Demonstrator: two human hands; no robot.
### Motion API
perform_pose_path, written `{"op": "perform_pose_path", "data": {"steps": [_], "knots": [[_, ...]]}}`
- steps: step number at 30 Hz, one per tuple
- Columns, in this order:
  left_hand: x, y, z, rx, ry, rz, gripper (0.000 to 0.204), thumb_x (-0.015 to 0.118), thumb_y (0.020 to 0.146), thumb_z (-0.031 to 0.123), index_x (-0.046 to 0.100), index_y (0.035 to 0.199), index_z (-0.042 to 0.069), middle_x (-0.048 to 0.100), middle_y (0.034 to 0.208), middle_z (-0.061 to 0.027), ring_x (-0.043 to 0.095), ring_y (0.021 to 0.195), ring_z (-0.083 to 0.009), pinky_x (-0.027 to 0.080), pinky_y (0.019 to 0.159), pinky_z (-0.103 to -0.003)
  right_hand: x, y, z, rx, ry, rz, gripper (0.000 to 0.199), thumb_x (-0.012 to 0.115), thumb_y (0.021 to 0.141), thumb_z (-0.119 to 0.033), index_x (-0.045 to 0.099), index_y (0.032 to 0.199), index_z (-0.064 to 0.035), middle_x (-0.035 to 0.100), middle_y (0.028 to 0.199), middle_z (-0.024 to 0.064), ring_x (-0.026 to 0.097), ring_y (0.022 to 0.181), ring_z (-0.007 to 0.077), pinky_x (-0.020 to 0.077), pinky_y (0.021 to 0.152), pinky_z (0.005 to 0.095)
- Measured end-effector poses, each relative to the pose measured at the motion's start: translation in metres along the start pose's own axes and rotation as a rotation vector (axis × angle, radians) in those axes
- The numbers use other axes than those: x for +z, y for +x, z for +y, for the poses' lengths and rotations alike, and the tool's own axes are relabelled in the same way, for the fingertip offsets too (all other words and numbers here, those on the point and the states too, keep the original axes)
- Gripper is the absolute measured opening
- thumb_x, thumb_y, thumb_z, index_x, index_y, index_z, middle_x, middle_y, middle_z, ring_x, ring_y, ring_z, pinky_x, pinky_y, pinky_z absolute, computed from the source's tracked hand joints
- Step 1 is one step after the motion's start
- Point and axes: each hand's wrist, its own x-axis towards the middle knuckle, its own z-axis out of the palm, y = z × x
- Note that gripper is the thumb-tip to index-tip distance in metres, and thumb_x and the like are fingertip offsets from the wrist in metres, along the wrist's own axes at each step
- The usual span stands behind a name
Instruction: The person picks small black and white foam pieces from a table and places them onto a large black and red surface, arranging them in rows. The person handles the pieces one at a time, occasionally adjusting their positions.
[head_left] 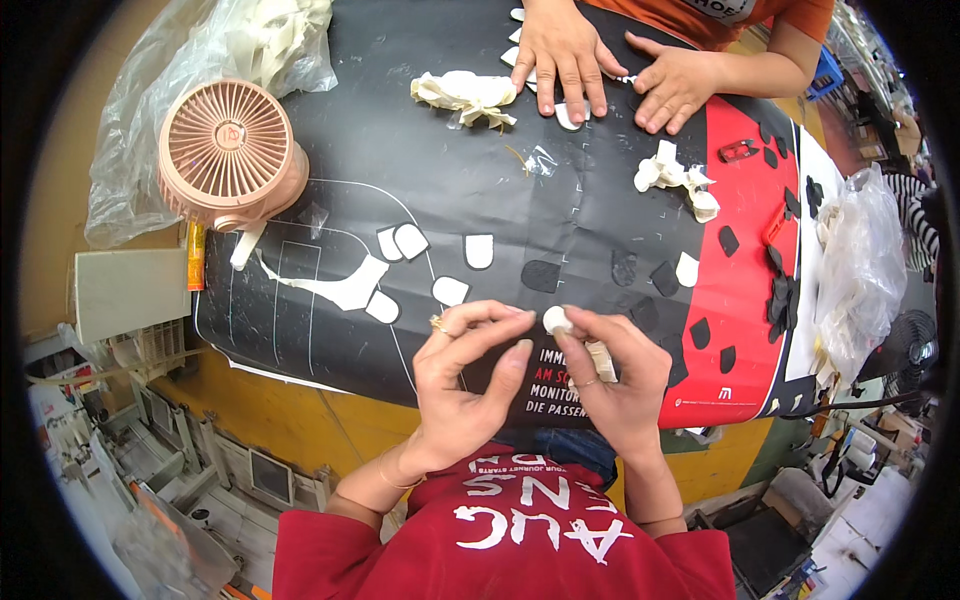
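Near the front edge of the table, my right hand (628,385) pinches a small white rounded piece (556,320) between thumb and fingertip. A cream-coloured strip (601,360) shows against its curled fingers. My left hand (458,378) is beside it, thumb and fingers apart, with nothing visible between them. White rounded pieces edged in black (451,290) lie on the black mat (520,215) just beyond my left hand. A black rounded piece (541,276) lies ahead of my hands, and a torn white sheet scrap (345,288) is further left.
A pink fan (232,150) stands at the left by a clear plastic bag (125,180). Across the table, another person's hands (568,65) press on the mat beside crumpled cream scraps (465,95). Small black pieces (727,240) and red snips (738,151) lie at the right.
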Motion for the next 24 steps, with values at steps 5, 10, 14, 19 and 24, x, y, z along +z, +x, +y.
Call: {"op": "perform_pose_path", "data": {"steps": [5, 10, 14, 19, 24], "knots": [[0.001, 0.005, -0.005, -0.233, -0.216, -0.043, 0.027, 0.079, 0.081, 0.007, 0.075, 0.107, 0.003, 0.067, 0.101, -0.0075, 0.055, 0.077, -0.0114, 0.043, 0.066, -0.025, -0.001, -0.003, 0.001, 0.246, 0.407, -0.029, 0.028, 0.072, 0.087, 0.001, 0.071, 0.115, 0.0006, 0.067, 0.087, 0.0064, 0.061, 0.075, 0.0099, 0.0489, 0.068, 0.0239], [0.002, 0.005, -0.006, -0.206, -0.164, -0.149, 0.015, 0.077, 0.083, 0.005, 0.075, 0.097, 0.002, 0.069, 0.09, -0.0033, 0.056, 0.073, -0.0101, 0.044, 0.064, -0.026, -0.002, 0.0, -0.002, 0.16, 0.242, -0.065, 0.027, 0.074, 0.087, -0.002, 0.071, 0.113, 0.0021, 0.07, 0.09, 0.0088, 0.065, 0.08, 0.0114, 0.0506, 0.07, 0.0239], [0.004, 0.005, -0.008, -0.113, -0.084, -0.137, 0.012, 0.074, 0.085, 0.002, 0.075, 0.096, 0.001, 0.07, 0.091, -0.0068, 0.063, 0.077, -0.0144, 0.048, 0.066, -0.028, -0.003, 0.004, -0.003, 0.206, 0.201, -0.085, 0.022, 0.075, 0.087, -0.003, 0.072, 0.107, 0.0029, 0.072, 0.088, 0.0091, 0.066, 0.078, 0.0111, 0.0511, 0.068, 0.0238], [0.005, 0.005, -0.014, -0.087, -0.065, -0.115, 0.012, 0.071, 0.086, 0.002, 0.075, 0.097, 0.001, 0.07, 0.091, -0.0094, 0.067, 0.082, -0.0215, 0.052, 0.073, -0.032, -0.004, 0.008, 0.001, 0.357, 0.31, -0.078, 0.014, 0.074, 0.089, -0.004, 0.074, 0.101, 0.0031, 0.074, 0.084, 0.0041, 0.063, 0.073, 0.0065, 0.0502, 0.065, 0.0227], [0.001, 0.013, -0.027, 0.156, 0.438, -0.054, 0.021, 0.075, 0.082, 0.01, 0.074, 0.103, 0.006, 0.067, 0.101, -0.0056, 0.063, 0.087, -0.0234, 0.047, 0.081, -0.037, 0.001, 0.024, 0.01, 0.375, 0.194, -0.079, 0.016, 0.073, 0.091, -0.006, 0.074, 0.102, 0.0043, 0.075, 0.085, 0.0042, 0.063, 0.073, 0.0051, 0.051, 0.067, 0.0222]]}}
